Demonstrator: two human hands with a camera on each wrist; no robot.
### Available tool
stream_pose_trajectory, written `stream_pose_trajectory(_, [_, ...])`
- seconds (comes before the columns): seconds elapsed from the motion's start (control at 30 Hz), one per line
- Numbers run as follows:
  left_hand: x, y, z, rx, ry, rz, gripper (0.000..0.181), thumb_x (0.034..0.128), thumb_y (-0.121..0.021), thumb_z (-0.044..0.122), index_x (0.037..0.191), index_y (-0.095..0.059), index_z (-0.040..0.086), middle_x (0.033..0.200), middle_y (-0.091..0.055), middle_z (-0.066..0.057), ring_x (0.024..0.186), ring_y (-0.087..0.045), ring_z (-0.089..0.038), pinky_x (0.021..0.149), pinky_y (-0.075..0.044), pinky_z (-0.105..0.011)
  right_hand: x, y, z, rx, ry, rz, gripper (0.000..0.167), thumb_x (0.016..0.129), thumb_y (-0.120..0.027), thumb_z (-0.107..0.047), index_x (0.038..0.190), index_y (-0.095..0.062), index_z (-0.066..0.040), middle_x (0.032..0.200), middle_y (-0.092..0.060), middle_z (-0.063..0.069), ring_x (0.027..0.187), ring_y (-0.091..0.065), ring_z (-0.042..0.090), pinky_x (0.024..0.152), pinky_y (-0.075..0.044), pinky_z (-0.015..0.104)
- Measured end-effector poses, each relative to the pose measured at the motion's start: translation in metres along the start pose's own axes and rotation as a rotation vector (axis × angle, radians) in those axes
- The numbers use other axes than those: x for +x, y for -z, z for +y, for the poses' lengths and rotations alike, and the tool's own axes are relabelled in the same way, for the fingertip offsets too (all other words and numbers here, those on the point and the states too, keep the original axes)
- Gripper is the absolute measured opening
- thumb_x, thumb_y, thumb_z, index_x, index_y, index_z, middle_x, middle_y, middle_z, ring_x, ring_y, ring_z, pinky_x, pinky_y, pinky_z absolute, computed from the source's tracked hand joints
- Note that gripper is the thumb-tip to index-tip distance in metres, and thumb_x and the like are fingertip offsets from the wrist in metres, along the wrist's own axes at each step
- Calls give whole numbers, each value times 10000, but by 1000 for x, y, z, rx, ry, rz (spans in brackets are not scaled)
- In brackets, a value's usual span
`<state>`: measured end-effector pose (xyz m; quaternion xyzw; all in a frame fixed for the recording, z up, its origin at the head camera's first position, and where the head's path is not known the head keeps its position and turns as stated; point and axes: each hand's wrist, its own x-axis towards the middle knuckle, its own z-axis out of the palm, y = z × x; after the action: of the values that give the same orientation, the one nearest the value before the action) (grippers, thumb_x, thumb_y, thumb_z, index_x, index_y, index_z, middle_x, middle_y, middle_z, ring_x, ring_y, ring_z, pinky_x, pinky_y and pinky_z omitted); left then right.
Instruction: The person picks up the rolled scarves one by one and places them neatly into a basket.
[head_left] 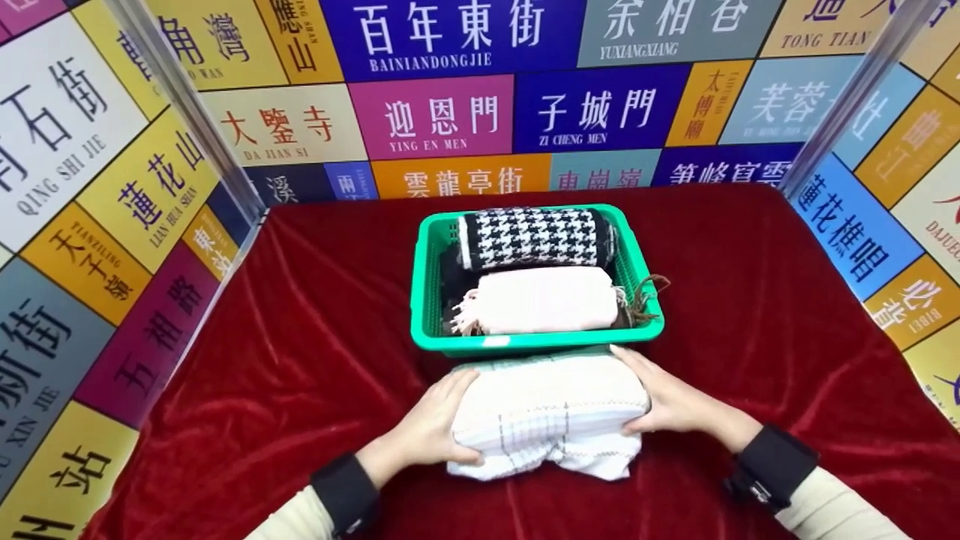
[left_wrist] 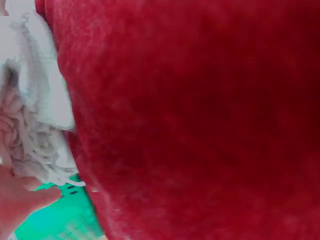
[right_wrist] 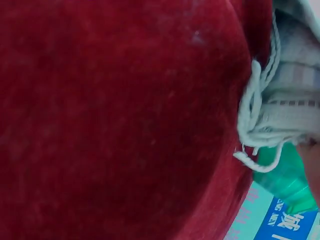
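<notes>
A folded white scarf (head_left: 551, 409) with thin plaid lines lies on the red cloth, just in front of the green basket (head_left: 525, 345). My left hand (head_left: 431, 427) grips its left end, thumb at the near side and fingers over the far side. At the opposite end my right hand (head_left: 671, 394) holds it the same way. In the left wrist view the white scarf (left_wrist: 47, 85) shows loose fringe beside the fingers. Twisted tassels hang from the scarf (right_wrist: 290, 117) in the right wrist view.
Inside the basket lie a rolled black-and-white houndstooth scarf (head_left: 536, 236) and a pale pink fringed scarf (head_left: 551, 300). Something brown and stringy (head_left: 641, 304) pokes over its right rim. Red velvet (head_left: 300, 337) covers the table, with sign-printed walls (head_left: 435, 112) behind and at both sides.
</notes>
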<state>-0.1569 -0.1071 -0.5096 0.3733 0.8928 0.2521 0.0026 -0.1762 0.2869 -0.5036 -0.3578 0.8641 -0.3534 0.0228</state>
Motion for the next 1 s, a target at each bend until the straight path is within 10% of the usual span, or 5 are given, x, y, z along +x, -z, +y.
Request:
stream_pose_trajectory(0.33, [5, -3, -13, -137, 116, -136, 1284, 535, -822, 502, 1465, -48, 72, 1496, -170, -167, 1371, -163, -334, 1066, -172, -552, -4, -8, 12, 142, -28, 13, 1034, 528, -879, -300, 1365, -325, -50, 1346, -367, 150, 1228, -324, 72, 969, -246, 95])
stream_pose_trajectory(0.6, [16, -11, -14, -247, 79, -27, 1162, 535, -847, 266, 1442, -151, 60, 1420, -335, -100, 1237, -409, -220, 1010, -359, -374, -2, -10, 12, 71, -42, 111, 830, 553, -869, -283, 1257, -455, -135, 1162, -528, -36, 998, -495, 65, 839, -395, 160])
stream_pose_trajectory(1.0, [6, -4, -7, -279, -68, 155, 993, 572, -813, 177, 1382, -256, 39, 1335, -430, -109, 1198, -447, -213, 998, -368, -358, -4, -3, 0, -34, 179, 211, 822, 551, -834, -123, 1269, -455, 2, 1186, -533, 84, 1103, -472, 60, 945, -302, 93])
